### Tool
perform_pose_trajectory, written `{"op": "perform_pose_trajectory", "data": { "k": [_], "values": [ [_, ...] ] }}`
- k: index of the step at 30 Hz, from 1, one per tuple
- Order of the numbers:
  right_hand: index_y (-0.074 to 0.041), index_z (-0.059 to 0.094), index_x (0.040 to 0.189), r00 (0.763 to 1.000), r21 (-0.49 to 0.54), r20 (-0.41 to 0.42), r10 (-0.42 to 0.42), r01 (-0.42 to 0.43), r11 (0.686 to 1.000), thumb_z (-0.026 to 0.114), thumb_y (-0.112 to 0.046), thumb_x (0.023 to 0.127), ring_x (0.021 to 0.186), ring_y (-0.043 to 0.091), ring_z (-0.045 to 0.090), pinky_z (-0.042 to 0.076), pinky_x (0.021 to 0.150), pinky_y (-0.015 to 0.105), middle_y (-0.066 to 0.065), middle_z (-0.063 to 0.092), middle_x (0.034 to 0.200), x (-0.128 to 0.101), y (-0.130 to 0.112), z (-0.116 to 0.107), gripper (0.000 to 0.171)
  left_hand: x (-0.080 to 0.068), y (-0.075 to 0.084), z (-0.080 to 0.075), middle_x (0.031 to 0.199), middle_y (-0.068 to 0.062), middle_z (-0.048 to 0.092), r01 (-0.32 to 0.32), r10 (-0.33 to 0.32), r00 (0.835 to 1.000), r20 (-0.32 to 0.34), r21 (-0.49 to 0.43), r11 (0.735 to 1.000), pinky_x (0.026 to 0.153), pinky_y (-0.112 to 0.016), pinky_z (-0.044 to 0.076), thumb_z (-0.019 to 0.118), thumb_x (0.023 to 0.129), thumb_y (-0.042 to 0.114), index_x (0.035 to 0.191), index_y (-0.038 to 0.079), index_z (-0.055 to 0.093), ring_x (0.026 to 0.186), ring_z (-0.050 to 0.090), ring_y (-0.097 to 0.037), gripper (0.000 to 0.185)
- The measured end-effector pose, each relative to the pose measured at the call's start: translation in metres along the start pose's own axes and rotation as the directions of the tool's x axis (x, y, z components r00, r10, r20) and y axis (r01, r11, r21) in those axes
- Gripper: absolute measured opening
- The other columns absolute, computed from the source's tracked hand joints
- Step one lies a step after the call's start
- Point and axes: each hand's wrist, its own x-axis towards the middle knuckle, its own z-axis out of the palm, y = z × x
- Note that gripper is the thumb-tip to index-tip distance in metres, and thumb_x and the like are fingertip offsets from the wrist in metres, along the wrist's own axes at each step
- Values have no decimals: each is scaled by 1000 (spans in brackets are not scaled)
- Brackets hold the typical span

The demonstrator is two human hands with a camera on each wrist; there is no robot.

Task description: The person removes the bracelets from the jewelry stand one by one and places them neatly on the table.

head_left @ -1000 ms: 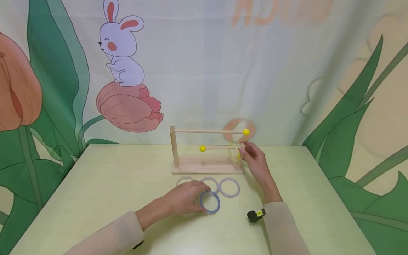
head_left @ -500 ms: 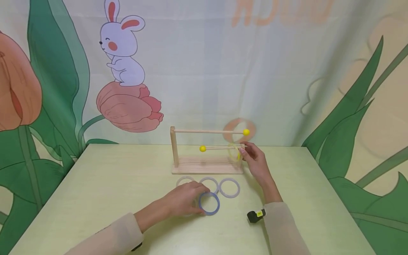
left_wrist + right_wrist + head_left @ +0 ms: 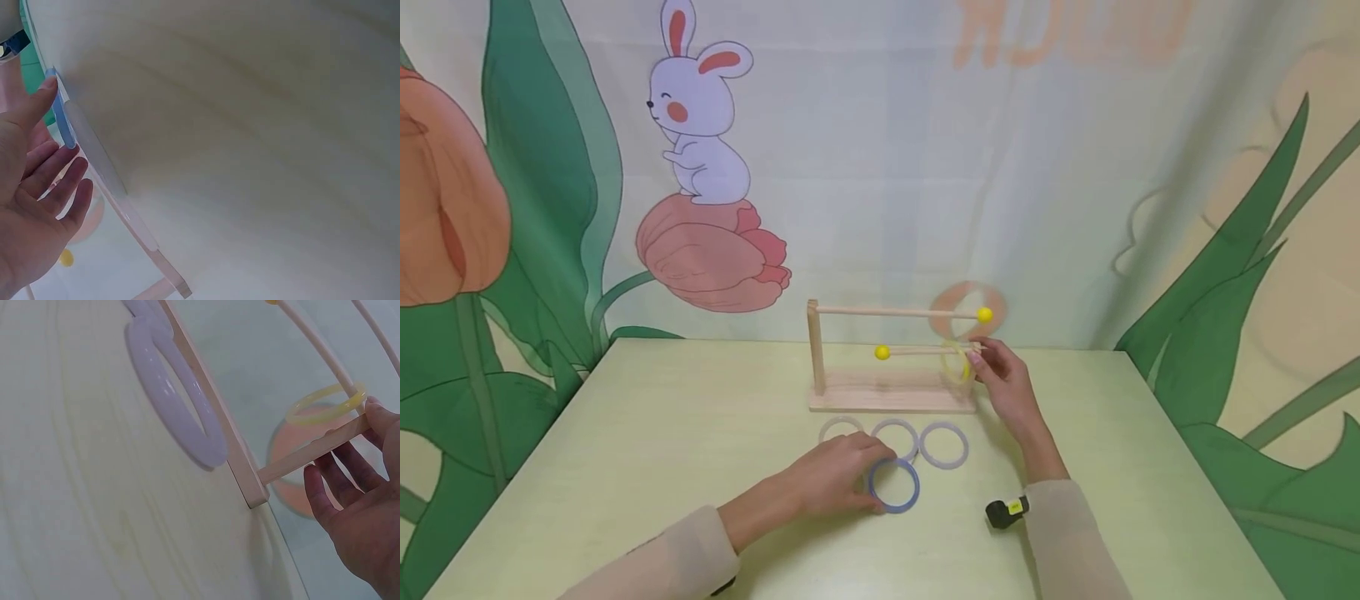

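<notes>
A: Where is the yellow ring (image 3: 956, 364) relative to the right hand (image 3: 1009, 385)?

B: Threaded on the lower rod (image 3: 925, 351) of the wooden rack (image 3: 891, 400), near the tabletop's far edge, touching that hand's fingertips.

A: Hand states?

B: Right hand: fingers extended, not closed. Left hand (image 3: 835, 477): relaxed fingers touching the blue ring (image 3: 894, 486), near the front edge.

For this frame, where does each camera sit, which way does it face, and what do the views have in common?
Head: looks forward and down over the table; both hands, sleeves, wooden rack, blue ring.
Left wrist: low beside the left hand, fingers touching the blue ring edge-on.
Right wrist: low beside the right hand at the rack post, near the yellow ring.
Shared: head and right wrist both show rack and yellow ring.
</notes>
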Motion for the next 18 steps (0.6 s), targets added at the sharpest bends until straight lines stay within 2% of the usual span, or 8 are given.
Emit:
{"op": "perform_pose_trajectory", "data": {
  "k": [9, 18],
  "values": [
    [-7, 61, 144, 1000, -8, -13, 5, -6, 1000, 64, -34, 108, 110, 20, 66, 60, 95, 34, 20, 66, 127, -1, 1, -1, 45, 1, -1, 0, 132, -1, 70, -8, 7, 1000, 14, 34, 999, 105, -36, 54, 90, 84, 46, 138, 12, 67, 121, 64, -19, 68],
    [-4, 57, 148, 1000, -12, 8, -11, 11, 1000, 62, -32, 109, 113, 20, 64, 59, 95, 32, 18, 66, 131, -1, 6, -1, 48, -1, 0, 0, 132, -2, 70, -26, 26, 1000, 6, 55, 998, 103, -34, 55, 91, 83, 45, 137, 11, 68, 120, 66, -19, 68]
  ]
}}
